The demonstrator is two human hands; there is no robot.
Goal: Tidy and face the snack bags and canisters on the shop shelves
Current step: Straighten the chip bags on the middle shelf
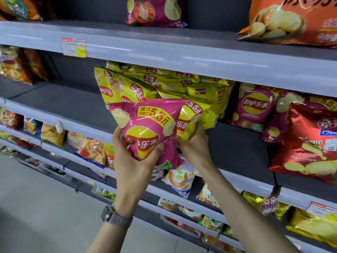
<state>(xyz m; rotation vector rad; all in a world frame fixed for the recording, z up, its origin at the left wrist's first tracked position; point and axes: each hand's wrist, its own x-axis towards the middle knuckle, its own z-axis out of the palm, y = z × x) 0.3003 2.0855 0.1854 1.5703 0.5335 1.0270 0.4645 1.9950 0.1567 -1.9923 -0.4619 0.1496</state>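
Note:
My left hand (134, 161) grips a pink crisp bag (149, 123) from below, held upright in front of the middle shelf (76, 123). My right hand (194, 148) clasps the lower part of a yellow crisp bag (189, 121) just to the right of the pink one. Behind them a row of yellow crisp bags (164, 84) stands leaning on the shelf. More pink bags (255, 108) stand further right on the same shelf.
A large red crisp bag (308, 143) sits at the right end of the middle shelf. The upper shelf (164, 50) carries a purple bag (155, 11) and an orange bag (295, 21). Lower shelves hold several mixed snack bags (93, 150). Grey floor (36, 207) lies at the lower left.

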